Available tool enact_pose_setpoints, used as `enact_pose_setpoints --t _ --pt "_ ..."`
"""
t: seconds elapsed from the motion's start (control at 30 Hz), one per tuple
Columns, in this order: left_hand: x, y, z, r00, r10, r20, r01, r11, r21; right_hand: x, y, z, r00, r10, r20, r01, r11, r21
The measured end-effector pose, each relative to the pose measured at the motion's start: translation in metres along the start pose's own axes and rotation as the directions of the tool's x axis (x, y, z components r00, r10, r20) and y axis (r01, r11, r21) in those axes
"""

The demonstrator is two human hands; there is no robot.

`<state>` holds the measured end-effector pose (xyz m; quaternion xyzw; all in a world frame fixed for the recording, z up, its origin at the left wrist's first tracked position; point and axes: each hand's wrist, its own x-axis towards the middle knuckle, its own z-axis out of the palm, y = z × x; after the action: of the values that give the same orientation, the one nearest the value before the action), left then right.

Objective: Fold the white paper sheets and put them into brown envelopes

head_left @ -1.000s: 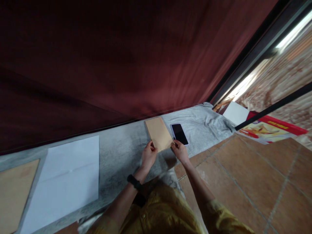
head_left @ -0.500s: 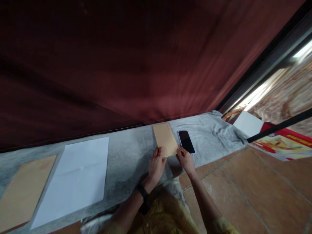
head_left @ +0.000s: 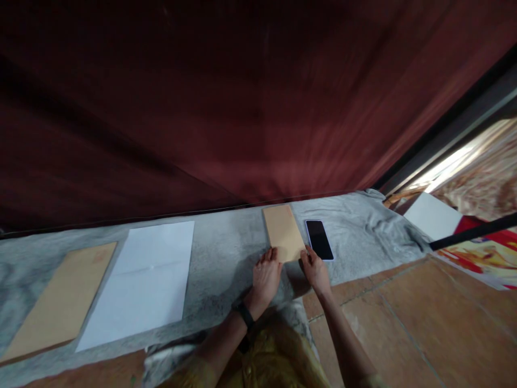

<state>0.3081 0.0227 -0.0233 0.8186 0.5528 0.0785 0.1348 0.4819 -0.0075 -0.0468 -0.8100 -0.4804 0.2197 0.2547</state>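
A small tan envelope [head_left: 284, 231] lies flat on a grey cloth [head_left: 226, 242] spread along the floor. My left hand [head_left: 266, 275] rests flat on the cloth, fingers stretched out, fingertips touching the envelope's near left corner. My right hand [head_left: 316, 269] has its fingers curled together at the envelope's near right corner, pinching it. A black phone [head_left: 319, 239] lies face up just right of the envelope, beside my right hand. I wear a dark band on my left wrist.
A white sheet of paper [head_left: 147, 275] and a larger tan envelope [head_left: 60, 302] lie on the cloth to the left. A maroon curtain [head_left: 242, 97] hangs behind. Tiled floor [head_left: 404, 323] is at the right, with a white sheet [head_left: 432, 215] and a colourful printed paper [head_left: 480, 253].
The view has swung left, bringing the large tan envelope into sight. My left hand has gone from gripping the small envelope to lying flat at its edge. The envelope has settled flat.
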Motion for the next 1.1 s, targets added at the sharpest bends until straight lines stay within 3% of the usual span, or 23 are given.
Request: enact_pose_setpoints --t 0.2,0.63,1.1 --pt "-0.001 0.003 -0.003 0.999 -0.002 0.042 -0.002 0.997 0.082 -0.001 0.0 0.005 1.0 0.011 0.024 -0.009 0.997 -0.078" --pt "0.001 0.002 0.003 0.999 0.043 0.023 -0.046 0.986 0.159 -0.005 -0.003 0.006 1.0 0.0 0.031 0.008 0.971 -0.24" --pt "-0.001 0.001 0.007 0.993 0.116 0.026 -0.119 0.974 0.192 -0.005 -0.006 0.008 0.999 0.035 0.001 -0.034 0.974 -0.226"
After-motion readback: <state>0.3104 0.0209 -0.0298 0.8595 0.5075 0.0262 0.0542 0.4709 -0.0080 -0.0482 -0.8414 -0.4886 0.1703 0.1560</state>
